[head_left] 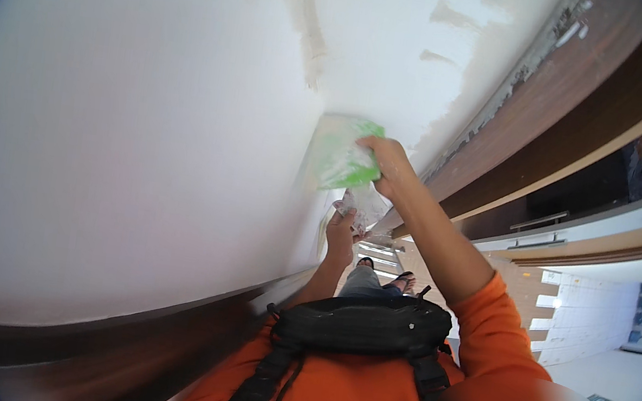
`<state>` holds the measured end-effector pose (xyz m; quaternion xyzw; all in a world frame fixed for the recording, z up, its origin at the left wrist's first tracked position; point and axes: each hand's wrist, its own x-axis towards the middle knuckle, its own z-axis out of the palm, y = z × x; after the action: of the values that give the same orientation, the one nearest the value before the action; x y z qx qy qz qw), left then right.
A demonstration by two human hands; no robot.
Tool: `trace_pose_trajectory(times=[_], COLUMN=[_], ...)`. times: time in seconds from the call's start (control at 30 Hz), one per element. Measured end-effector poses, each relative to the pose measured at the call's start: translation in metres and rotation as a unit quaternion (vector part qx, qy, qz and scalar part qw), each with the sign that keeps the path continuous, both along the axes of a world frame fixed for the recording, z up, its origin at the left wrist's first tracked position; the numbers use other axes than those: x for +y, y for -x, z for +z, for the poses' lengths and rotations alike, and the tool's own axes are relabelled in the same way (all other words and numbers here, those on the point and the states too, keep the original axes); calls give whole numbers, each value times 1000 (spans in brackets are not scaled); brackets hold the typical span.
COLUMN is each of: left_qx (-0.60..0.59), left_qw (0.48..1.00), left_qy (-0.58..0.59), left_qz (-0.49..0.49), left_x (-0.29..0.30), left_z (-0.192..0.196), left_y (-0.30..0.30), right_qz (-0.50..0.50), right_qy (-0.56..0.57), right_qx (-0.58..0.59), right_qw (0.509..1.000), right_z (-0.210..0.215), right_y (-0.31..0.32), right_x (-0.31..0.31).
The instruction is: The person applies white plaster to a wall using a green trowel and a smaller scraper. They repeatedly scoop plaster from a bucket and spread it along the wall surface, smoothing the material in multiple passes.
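My right hand (389,166) is closed on a flat green plastic putty spreader (353,174) smeared with white paste. The spreader lies against the white wall around the inside corner, and its left part is blurred. Just below it, my left hand (342,234) grips a flat, pale piece (367,207) with dark specks and white smears. I cannot make out exactly what that piece is, since the fingers and shadow cover part of it. Up the corner from the spreader runs a greyish-beige patch (305,16) on the white wall (146,112).
A dark brown wooden frame (544,108) with a rough, chipped edge borders the wall on the right. Brown wooden trim (117,336) runs along the lower left. Beyond the frame are cabinets with a metal handle (541,221). My sandalled feet (404,280) stand below on the floor.
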<state>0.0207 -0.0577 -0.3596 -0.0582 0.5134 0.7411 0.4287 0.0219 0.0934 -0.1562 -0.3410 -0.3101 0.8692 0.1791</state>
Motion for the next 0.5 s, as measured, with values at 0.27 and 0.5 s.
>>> trace_pose_trajectory(times=[0.27, 0.5], left_qx=[12, 13], left_qw=[999, 997], left_qy=[-23, -42], left_qz=[-33, -58], left_x=[3, -1], left_z=[21, 36], left_y=[-2, -6], right_qz=[-4, 2], right_qy=[-134, -283], right_qx=[90, 162], right_qw=[987, 945], right_z=[144, 320], right_y=[32, 37], right_x=[9, -3])
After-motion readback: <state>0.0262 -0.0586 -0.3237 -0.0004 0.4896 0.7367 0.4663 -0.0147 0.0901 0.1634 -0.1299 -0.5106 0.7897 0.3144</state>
